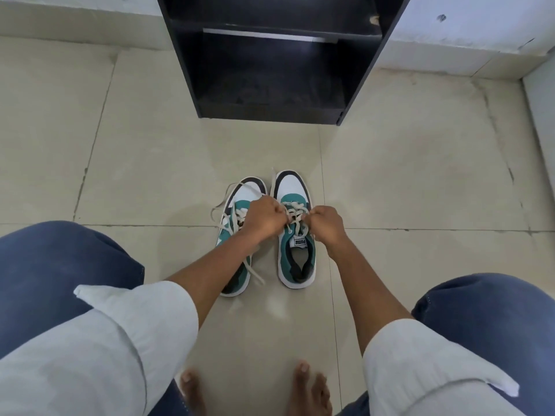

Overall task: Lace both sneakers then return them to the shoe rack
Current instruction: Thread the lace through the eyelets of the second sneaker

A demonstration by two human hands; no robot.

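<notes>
Two white, teal and black sneakers stand side by side on the tiled floor, toes pointing at the rack. My left hand (263,219) and my right hand (326,224) meet over the right sneaker (295,264), each pinching its cream lace (292,216) above the tongue. The left sneaker (240,274) lies partly under my left forearm; its lace (223,202) trails loose over the toe and down the side. The black shoe rack (270,70) stands ahead, its lower shelves bare.
Pale floor tiles (420,175) surround the shoes. A white wall (450,28) runs behind the rack. My knees in blue trousers sit at both lower corners, and my bare toes (303,382) rest at the bottom centre.
</notes>
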